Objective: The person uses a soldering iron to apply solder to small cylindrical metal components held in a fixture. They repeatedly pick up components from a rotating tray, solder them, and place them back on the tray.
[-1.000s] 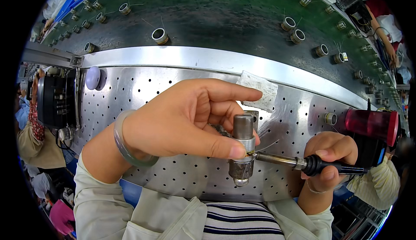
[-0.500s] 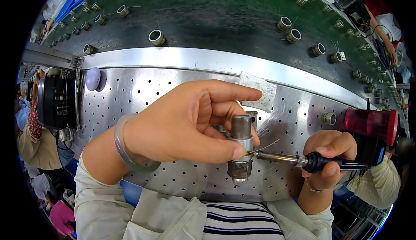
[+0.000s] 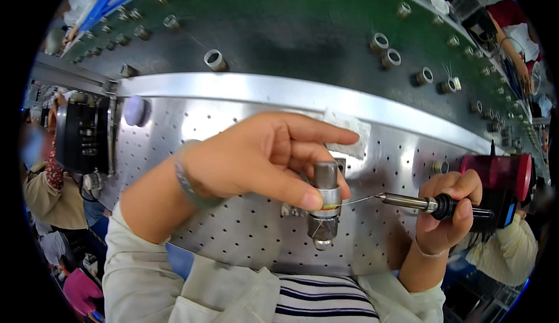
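My left hand [image 3: 256, 160] pinches a small metal ring [image 3: 331, 196] between thumb and fingers, its index finger stretched out above. The ring sits around an upright metal post [image 3: 325, 174] with a rounded lower end. A yellowish band shows at the ring's lower edge, beside the thumb tip. From there a thin wire [image 3: 356, 200] runs right, and another strand hangs down over the post. My right hand [image 3: 445, 212] is closed around the black handle of a soldering iron [image 3: 407, 201]. The iron's tip is apart from the ring, at the wire's far end; whether it touches the wire I cannot tell.
Beyond the perforated metal plate [image 3: 244, 238], several metal rings stand on a green belt [image 3: 291, 37]. A whitish cloth [image 3: 352, 139] lies behind the post. A lilac knob [image 3: 135, 110] is at left, a red container [image 3: 501, 171] at right. Other people sit at both sides.
The soldering iron's tip has drawn back to the right, off the ring. My left hand stays on the ring. The view has shifted slightly.
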Demonstrator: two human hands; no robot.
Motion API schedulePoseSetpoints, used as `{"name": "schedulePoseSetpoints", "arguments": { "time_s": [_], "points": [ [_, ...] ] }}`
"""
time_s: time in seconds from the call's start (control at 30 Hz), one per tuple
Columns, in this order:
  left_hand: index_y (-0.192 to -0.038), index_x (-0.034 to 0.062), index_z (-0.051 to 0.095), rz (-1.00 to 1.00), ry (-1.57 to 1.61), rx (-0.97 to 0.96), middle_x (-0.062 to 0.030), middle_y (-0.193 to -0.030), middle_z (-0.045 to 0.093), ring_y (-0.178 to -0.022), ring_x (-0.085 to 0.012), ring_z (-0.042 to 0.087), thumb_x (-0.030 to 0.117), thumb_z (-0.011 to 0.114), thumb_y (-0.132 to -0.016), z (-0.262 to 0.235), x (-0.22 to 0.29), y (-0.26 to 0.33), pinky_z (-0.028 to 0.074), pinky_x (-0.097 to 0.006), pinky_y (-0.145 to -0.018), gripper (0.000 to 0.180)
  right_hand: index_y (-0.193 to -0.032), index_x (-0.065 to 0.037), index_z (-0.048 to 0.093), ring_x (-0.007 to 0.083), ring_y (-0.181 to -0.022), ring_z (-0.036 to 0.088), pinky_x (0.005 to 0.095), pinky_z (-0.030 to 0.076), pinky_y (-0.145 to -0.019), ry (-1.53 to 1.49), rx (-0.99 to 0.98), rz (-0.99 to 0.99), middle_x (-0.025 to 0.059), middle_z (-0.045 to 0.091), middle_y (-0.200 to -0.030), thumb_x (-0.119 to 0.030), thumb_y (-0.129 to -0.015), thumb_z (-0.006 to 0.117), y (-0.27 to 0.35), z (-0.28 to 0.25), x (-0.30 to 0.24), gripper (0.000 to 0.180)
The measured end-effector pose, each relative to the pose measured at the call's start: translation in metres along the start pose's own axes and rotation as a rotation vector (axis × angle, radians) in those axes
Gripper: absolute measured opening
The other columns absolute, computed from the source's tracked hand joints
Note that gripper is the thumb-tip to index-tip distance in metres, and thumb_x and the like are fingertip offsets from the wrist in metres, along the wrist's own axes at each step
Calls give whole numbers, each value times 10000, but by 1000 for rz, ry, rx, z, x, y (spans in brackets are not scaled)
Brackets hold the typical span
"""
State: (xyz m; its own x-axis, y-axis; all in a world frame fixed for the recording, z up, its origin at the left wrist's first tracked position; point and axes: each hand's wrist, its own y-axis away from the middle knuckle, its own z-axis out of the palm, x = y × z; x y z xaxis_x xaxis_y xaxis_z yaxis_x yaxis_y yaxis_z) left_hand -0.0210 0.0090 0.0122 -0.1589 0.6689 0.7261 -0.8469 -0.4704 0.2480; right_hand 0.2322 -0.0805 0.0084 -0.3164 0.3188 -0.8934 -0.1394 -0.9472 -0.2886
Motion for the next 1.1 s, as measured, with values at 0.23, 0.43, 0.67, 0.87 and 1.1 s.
{"name": "schedulePoseSetpoints", "arguments": {
  "time_s": [0.23, 0.43, 0.67, 0.87, 1.1],
  "points": [
    [-1114, 3, 599, 502, -883, 552, -73, -962, 619, -853, -123, 578, 8, 708, -728, 13, 111, 36, 480, -227, -776, 401, -774, 3, 484, 120, -394, 496, 196, 411, -368, -12, 114, -12, 120, 547, -583, -194, -810, 644, -7, 49, -85, 257],
    [-924, 21, 635, 522, -1605, 1040, -85, -859, 606, -770, -179, 589, 91, 752, -663, -46, 180, 52, 489, -284, -695, 295, -781, -12, 457, 92, -406, 440, 185, 385, -383, -5, 64, 10, 104, 527, -599, -180, -833, 586, -6, 52, -126, 219],
    [-1083, 57, 590, 674, -1876, 829, -99, -1005, 579, -938, -261, 547, 161, 757, -660, 31, 186, -35, 460, -333, -759, 466, -766, 3, 481, 123, -405, 498, 206, 420, -383, -35, 76, 67, 152, 590, -644, -140, -818, 612, -24, -2, -156, 202],
    [-1244, 105, 502, 554, -1557, 356, -103, -1081, 485, -824, -191, 572, 57, 701, -726, 106, 135, -145, 496, -290, -692, 557, -768, 14, 490, 127, -414, 508, 208, 425, -388, -31, 78, 53, 143, 587, -642, -130, -816, 609, -22, -24, -169, 194],
    [-975, 38, 639, 527, -1610, 515, -85, -867, 599, -721, -173, 597, 108, 690, -745, 97, 117, -159, 483, -288, -662, 245, -792, 36, 542, 148, -504, 594, 222, 478, -451, -162, 78, 91, 150, 607, -662, -52, -792, 636, -21, -51, -172, 128]
  ]
}}
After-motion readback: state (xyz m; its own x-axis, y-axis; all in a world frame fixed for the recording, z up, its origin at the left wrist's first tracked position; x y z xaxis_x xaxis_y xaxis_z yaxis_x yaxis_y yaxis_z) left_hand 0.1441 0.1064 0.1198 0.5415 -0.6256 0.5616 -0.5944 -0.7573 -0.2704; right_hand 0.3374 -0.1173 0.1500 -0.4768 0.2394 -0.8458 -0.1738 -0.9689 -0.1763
